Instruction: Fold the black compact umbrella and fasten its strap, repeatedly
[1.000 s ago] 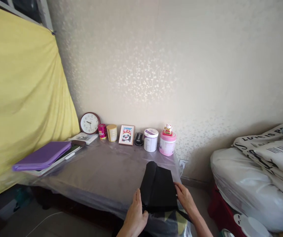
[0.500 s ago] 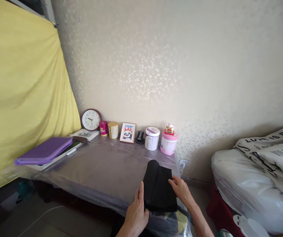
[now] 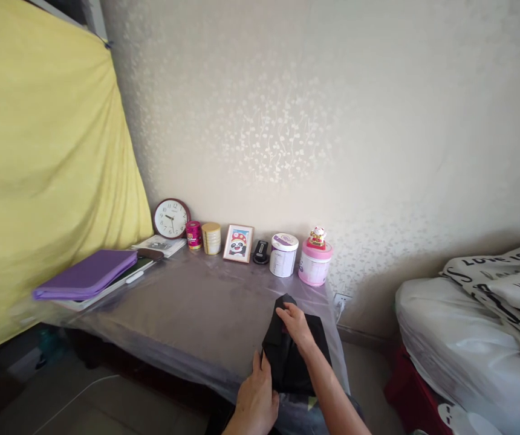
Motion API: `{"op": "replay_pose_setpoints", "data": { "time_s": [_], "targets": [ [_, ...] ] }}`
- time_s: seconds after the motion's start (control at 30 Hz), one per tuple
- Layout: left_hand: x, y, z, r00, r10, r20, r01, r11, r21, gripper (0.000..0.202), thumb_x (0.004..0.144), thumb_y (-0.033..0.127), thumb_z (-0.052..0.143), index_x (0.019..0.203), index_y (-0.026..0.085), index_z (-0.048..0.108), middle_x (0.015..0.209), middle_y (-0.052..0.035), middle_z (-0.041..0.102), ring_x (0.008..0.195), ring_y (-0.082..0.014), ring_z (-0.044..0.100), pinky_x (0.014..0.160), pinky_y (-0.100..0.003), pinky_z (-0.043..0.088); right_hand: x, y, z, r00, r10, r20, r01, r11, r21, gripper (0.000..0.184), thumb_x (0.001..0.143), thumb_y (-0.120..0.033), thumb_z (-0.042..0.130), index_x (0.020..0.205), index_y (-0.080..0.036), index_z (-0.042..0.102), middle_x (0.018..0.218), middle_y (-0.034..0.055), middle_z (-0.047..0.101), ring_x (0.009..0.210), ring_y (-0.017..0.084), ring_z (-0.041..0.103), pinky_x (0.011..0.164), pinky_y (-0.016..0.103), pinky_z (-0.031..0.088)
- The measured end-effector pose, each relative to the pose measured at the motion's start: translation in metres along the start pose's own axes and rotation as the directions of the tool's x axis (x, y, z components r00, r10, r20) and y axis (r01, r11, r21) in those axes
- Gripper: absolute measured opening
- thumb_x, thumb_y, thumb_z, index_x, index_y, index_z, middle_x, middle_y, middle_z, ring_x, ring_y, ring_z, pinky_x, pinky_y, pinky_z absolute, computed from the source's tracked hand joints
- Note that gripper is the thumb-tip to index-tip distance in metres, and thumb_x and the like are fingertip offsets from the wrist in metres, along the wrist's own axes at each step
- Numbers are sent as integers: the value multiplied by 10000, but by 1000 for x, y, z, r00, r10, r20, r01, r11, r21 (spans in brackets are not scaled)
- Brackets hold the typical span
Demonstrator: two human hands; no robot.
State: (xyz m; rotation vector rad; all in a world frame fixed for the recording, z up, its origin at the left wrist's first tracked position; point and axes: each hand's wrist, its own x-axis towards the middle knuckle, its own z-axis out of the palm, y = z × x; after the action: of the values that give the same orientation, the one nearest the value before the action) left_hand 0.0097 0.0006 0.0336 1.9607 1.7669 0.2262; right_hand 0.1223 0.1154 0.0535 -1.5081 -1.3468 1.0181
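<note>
Tbh the bundle (image 3: 288,368) could've slid off the table (image 3: 196,314) if either hand slackened, since it sat right by the near right corner. Right hand (image 3: 296,322) pinched its upper fold; left hand (image 3: 257,393) touched the left edge, couldn't tell if clamped. Bundle looked plain black, softish, creased.
</note>
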Motion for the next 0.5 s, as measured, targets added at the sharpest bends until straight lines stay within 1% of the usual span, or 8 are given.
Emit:
{"op": "replay_pose_setpoints", "data": {
  "time_s": [0.07, 0.13, 0.27, 0.37, 0.43, 0.5],
  "targets": [
    [0, 0, -1, 1000, -8, 13, 8, 1000, 5, 708, 697, 88, 464, 1362, 69, 223, 1434, -213, 178, 1051, -274, 548, 865, -355, 426, 6, 6, 9, 1000, 3, 9, -3, 999, -44, 361, 762, -343, 481, 1049, -130, 534, 636, -17, 595, 569, 121, 577, 476, 207, 465],
    [1, -1, 0, 1000, -4, 18, 4, 1000, 5, 709, 695, 89, 464, 1360, 62, 222, 1436, -216, 167, 1063, -274, 540, 867, -350, 426, 10, 11, 14, 1000, 2, 23, -1, 997, -77, 334, 759, -333, 483, 1023, -137, 543, 655, -12, 609, 599, 130, 591, 485, 211, 468],
    [4, -4, 2, 1000, 15, 17, -15, 1000, -6, 744, 683, 85, 466, 1370, 56, 182, 1439, -211, 161, 1110, -267, 505, 889, -332, 411, 12, 18, 15, 999, -10, 36, 16, 986, -165, 306, 744, -323, 505, 992, -150, 553, 733, 25, 655, 652, 155, 614, 508, 228, 466],
    [2, -6, 1, 1000, 14, 13, -14, 1000, -11, 744, 685, 98, 462, 1373, 84, 180, 1429, -189, 210, 1121, -248, 493, 899, -316, 399, 11, 17, 13, 999, -23, 48, 33, 971, -235, 294, 754, -327, 505, 982, -148, 555, 718, 42, 675, 656, 166, 627, 552, 241, 458],
    [-2, -8, -2, 1000, 25, 7, -25, 1000, -13, 691, 724, 136, 438, 1370, 100, 193, 1403, -177, 273, 1107, -229, 498, 883, -302, 404, 8, 13, 13, 997, -42, 70, 62, 950, -306, 285, 781, -337, 474, 983, -150, 550, 691, 43, 687, 668, 165, 639, 593, 243, 451],
    [-7, -8, -7, 999, 28, -25, -27, 1000, 11, 631, 765, 173, 404, 1365, 114, 215, 1391, -160, 296, 1128, -222, 475, 878, -296, 402, 4, 7, 14, 992, -74, 100, 106, 924, -367, 267, 809, -328, 431, 978, -154, 543, 673, 38, 696, 689, 158, 649, 634, 239, 444]
  ]
}}
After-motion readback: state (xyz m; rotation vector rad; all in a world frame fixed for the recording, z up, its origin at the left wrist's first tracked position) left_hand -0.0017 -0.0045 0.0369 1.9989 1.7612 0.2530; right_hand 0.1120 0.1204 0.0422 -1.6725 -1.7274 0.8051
